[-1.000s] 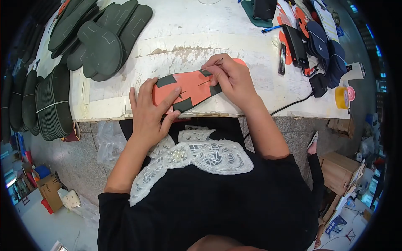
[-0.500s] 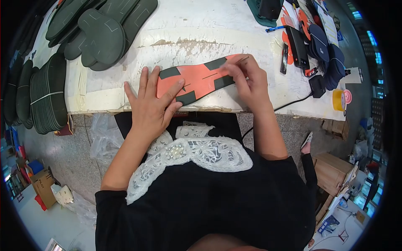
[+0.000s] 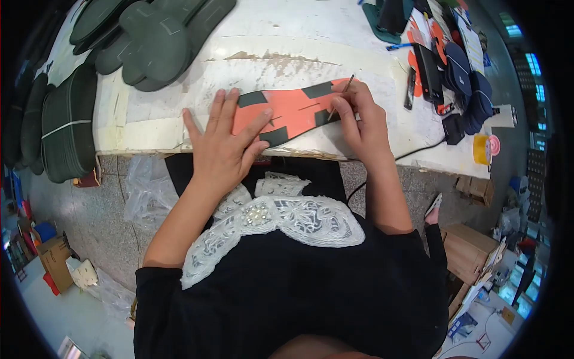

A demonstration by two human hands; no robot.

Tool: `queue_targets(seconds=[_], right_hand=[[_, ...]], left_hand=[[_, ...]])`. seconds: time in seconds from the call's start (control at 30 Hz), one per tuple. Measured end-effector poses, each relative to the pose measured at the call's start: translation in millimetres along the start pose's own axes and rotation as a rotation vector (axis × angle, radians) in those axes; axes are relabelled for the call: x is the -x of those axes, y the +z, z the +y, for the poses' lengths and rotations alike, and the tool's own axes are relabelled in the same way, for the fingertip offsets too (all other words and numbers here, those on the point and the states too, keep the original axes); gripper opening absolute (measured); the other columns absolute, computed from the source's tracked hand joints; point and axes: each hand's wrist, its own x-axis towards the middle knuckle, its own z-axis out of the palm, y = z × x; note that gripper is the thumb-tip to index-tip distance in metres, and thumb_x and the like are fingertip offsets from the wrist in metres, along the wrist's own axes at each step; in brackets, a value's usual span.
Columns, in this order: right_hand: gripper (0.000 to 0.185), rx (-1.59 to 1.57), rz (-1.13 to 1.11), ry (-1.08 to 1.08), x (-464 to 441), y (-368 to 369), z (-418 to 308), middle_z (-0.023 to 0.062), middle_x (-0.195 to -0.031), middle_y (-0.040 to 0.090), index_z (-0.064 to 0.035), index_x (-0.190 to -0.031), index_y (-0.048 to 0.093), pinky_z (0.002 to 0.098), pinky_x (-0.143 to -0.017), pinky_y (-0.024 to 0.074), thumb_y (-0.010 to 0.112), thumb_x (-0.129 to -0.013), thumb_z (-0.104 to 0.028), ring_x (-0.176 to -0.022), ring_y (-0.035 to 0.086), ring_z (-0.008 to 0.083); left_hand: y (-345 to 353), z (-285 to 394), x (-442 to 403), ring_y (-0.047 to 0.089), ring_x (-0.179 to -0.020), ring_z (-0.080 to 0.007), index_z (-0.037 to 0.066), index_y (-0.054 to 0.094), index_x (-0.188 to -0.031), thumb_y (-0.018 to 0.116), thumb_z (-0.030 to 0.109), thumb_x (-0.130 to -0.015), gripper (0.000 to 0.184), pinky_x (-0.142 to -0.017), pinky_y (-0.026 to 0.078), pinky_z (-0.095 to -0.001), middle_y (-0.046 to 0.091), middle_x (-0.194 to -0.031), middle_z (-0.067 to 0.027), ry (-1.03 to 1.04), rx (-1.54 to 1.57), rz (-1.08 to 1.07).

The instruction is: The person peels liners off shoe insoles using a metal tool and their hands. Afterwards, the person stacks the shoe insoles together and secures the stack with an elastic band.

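An orange cut-out template (image 3: 286, 106) lies flat on a dark shoe sole (image 3: 275, 138) near the table's front edge. Dark patches of the sole show through the template's notches, and thin slits run along its middle. My left hand (image 3: 224, 140) is open, its spread fingers pressing on the template's left end. Over the right end, my right hand (image 3: 366, 122) pinches a thin pen-like stick (image 3: 348, 85). The stick slants down, its lower end close to the sole's near edge; whether it touches cannot be made out.
Dark green soles (image 3: 156, 45) are piled at the back left, beside a strapped stack of soles (image 3: 69, 128). At the right are a black box-shaped device (image 3: 428, 73), a cutter knife (image 3: 410, 88), navy sole-shaped pieces (image 3: 478, 99), a black cable (image 3: 421, 146) and yellow tape (image 3: 480, 149).
The stick in my right hand has become plainly visible, held more upright near the sole's edge. My left hand stays on the template. The whole view has shifted slightly.
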Motion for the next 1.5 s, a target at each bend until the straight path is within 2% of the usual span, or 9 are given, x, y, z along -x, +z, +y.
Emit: queue_targets(seconds=[0.2,0.53,0.8,0.9,1.17,1.3,1.37,1.43,1.5], right_hand=[[0.005,0.067,-0.296,-0.068,-23.8,49.5,-17.0,0.0038,-0.072,0.063,-0.0042,-0.096,0.064,0.026,-0.055,0.0423,0.062,-0.092,-0.003,-0.06,0.055,0.0145],[0.007,0.015,-0.422,-0.076,-24.5,81.8,-37.9,0.0013,-0.083,0.067,-0.0012,-0.094,0.066,0.02,-0.06,0.0455,0.059,-0.093,0.002,-0.065,0.058,0.011],[0.012,-0.201,-0.264,0.003,-4.9,50.8,-39.2,0.0044,-0.084,0.068,-0.0035,-0.099,0.066,0.025,-0.055,0.0435,0.062,-0.089,0.002,-0.062,0.057,0.0141],[0.015,0.028,-0.498,-0.2,14.7,46.2,-30.5,0.0048,-0.086,0.068,-0.0032,-0.099,0.067,0.0254,-0.056,0.0438,0.061,-0.087,0.004,-0.061,0.055,0.0153],[0.016,0.054,-0.362,-0.041,28.1,18.8,-25.7,0.0065,-0.086,0.068,-0.0029,-0.099,0.066,0.0268,-0.059,0.0441,0.061,-0.086,0.005,-0.061,0.054,0.0184],[0.012,0.065,-0.416,-0.172,22.2,11.9,-27.8,0.0077,-0.088,0.067,-0.0009,-0.098,0.065,0.0264,-0.061,0.0453,0.061,-0.088,0.005,-0.065,0.054,0.0165],[0.007,-0.062,-0.17,0.075,17.8,2.6,-25.7,0.008,-0.089,0.066,0.0009,-0.097,0.063,0.0269,-0.064,0.0471,0.06,-0.091,0.002,-0.07,0.055,0.0151],[0.008,-0.127,-0.021,0.063,6.3,-12.6,-8.1,0.0069,-0.09,0.066,-0.0002,-0.103,0.059,0.0222,-0.063,0.0425,0.055,-0.096,-0.001,-0.07,0.051,0.0124],[0.011,-0.057,-0.011,0.014,-8.5,-27.2,0.2,0.0072,-0.087,0.066,0.0003,-0.106,0.06,0.026,-0.063,0.0452,0.055,-0.097,-0.003,-0.068,0.053,0.0144]], left_hand=[[-1.8,-2.4,1.2,0.031,-0.149,-0.0372,0.037,0.057,-0.142,0.057,0.051,-0.093,0.051,-0.101,0.013,-0.0841,0.038,-0.158,-0.0162,-0.003,0.025,-0.007],[6.9,-5.7,3.9,0.027,-0.15,-0.0375,0.038,0.056,-0.142,0.057,0.055,-0.092,0.053,-0.099,0.015,-0.0849,0.033,-0.158,-0.0222,-0.003,0.016,0.018],[7.4,-3.7,1.7,0.022,-0.152,-0.0378,0.034,0.055,-0.143,0.057,0.059,-0.09,0.058,-0.099,0.015,-0.085,0.03,-0.16,-0.0241,0.016,0.032,0.066],[7.0,-4.1,0.5,0.022,-0.153,-0.0378,0.032,0.055,-0.144,0.057,0.06,-0.089,0.061,-0.099,0.014,-0.0851,0.03,-0.16,-0.024,0.019,0.047,0.068],[5.5,-1.2,2.6,0.027,-0.15,-0.0392,0.031,0.052,-0.145,0.058,0.063,-0.087,0.067,-0.1,0.015,-0.0842,0.032,-0.159,-0.0228,0.022,0.046,0.057],[3.1,-8.1,2.0,0.035,-0.144,-0.0395,0.03,0.053,-0.144,0.061,0.062,-0.084,0.069,-0.1,0.016,-0.0835,0.038,-0.153,-0.0227,0.023,0.021,0.099],[-6.1,-11.1,-2.3,0.042,-0.135,-0.0386,0.03,0.053,-0.143,0.063,0.06,-0.084,0.067,-0.101,0.017,-0.0829,0.041,-0.148,-0.0217,0.045,0.117,0.15],[-22.9,-29.8,-16.1,0.043,-0.131,-0.0376,0.029,0.053,-0.143,0.065,0.058,-0.083,0.068,-0.101,0.018,-0.0826,0.042,-0.146,-0.022,-0.021,0.035,0.294],[-40.5,-64.1,-36.1,0.042,-0.132,-0.0377,0.027,0.053,-0.144,0.066,0.058,-0.083,0.069,-0.101,0.018,-0.0817,0.042,-0.146,-0.0224,-0.161,-0.091,0.357]])
